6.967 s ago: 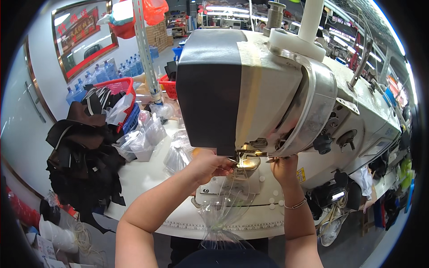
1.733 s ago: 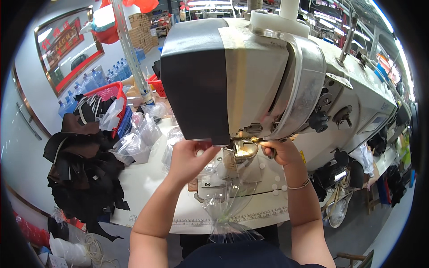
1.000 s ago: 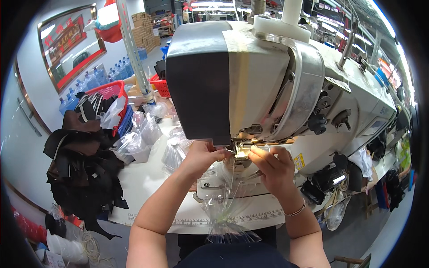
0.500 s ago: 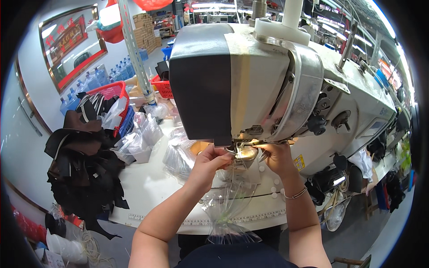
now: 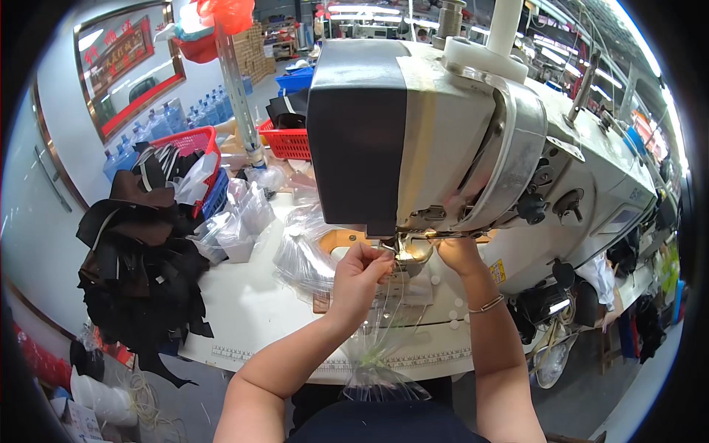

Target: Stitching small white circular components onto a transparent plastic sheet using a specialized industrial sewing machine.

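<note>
A large sewing machine (image 5: 450, 140) with a dark grey front cover fills the middle. Its lamp lights the needle area (image 5: 410, 249). My left hand (image 5: 360, 277) is closed in a pinch just left of and in front of the needle; what the fingertips hold is too small to make out. My right hand (image 5: 459, 255) is beside the needle area on the right, its fingers largely hidden under the machine head. Below my hands, a clear plastic bag (image 5: 373, 362) hangs over the table's front edge between my forearms.
Black and brown scraps (image 5: 140, 273) are heaped at the left. Clear plastic bags (image 5: 306, 255) lie left of the needle. Several small white discs (image 5: 453, 315) dot the white table (image 5: 251, 325). Red baskets (image 5: 292, 142) stand behind; a ruler strip (image 5: 421, 362) follows the front edge.
The view has shifted, so the machine appears farther right. My left hand has turned, its knuckles now higher. My right hand's fingers have gone farther out of sight beneath the machine head.
</note>
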`<state>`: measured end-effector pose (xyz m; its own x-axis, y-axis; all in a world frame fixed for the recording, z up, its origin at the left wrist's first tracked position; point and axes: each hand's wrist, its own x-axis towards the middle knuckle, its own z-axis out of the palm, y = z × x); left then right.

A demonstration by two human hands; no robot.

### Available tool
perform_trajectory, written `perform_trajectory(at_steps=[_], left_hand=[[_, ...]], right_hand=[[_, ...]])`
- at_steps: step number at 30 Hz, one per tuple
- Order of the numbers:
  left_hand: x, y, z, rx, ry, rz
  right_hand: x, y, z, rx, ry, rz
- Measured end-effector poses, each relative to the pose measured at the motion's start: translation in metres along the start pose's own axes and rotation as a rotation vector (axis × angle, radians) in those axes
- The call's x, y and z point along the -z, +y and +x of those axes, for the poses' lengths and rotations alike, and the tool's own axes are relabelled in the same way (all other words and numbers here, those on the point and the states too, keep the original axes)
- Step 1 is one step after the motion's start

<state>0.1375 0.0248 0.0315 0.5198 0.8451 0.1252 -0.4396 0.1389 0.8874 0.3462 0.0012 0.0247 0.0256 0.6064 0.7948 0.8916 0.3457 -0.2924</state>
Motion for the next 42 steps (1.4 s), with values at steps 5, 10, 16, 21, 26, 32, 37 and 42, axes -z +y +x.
perform_trajectory(at_steps=[5, 10, 16, 21, 26, 32, 37, 42], left_hand=[[-0.004, -0.016, -0.004, -0.196, 0.044, 0.141], [0.001, -0.009, -0.002, -0.107, -0.046, 0.206], [0.017, 0.008, 0.016, 0.074, -0.154, 0.027], [0.013, 0.01, 0.021, 0.137, -0.051, -0.087], [0.056, 0.029, 0.031, 0.076, 0.268, -0.442], [0.079, 0.042, -0.042, -0.026, 0.204, -0.115], [0.083, 0.049, -0.086, -0.106, 0.156, -0.019], [0.085, 0.051, -0.1, -0.088, 0.066, -0.009]], right_hand=[[-0.012, 0.001, 0.004, -0.151, -0.045, 0.106], [-0.014, 0.0, -0.003, -0.273, 0.04, 0.282], [0.025, -0.008, -0.036, -0.691, -0.13, -0.056], [0.05, -0.009, -0.099, -0.531, -0.126, -0.109], [0.064, -0.06, -0.106, -0.79, -0.252, 0.21], [0.025, -0.14, -0.064, -0.229, -0.26, 0.305], [-0.024, -0.176, -0.023, 0.068, -0.067, 0.132], [-0.03, -0.186, -0.021, 0.059, -0.122, 0.145]])
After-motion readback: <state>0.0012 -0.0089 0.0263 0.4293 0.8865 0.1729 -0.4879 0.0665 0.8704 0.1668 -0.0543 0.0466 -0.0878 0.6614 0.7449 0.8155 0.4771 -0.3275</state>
